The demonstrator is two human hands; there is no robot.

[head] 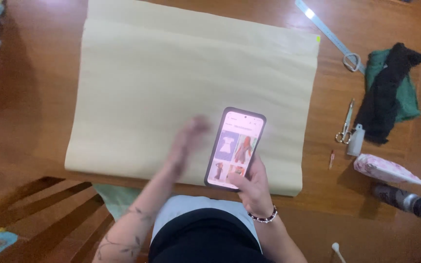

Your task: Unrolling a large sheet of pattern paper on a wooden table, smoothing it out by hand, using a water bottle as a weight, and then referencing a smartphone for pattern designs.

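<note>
Brown wooden table (376, 195) fills most of the view, glossy, with a bright light glare near its far right edge. Wooden slatted chair (40, 209) at the near left corner. Reddish-brown floor (415, 243) at the right.

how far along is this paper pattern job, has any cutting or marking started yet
Done: a large cream paper sheet lies spread flat on the wooden table, with no visible marks or cuts. In hand: the right hand holds a phone showing garment pictures, while the blurred left hand is over the paper. Left: the scissors and metal ruler lie untouched at the side.
</note>
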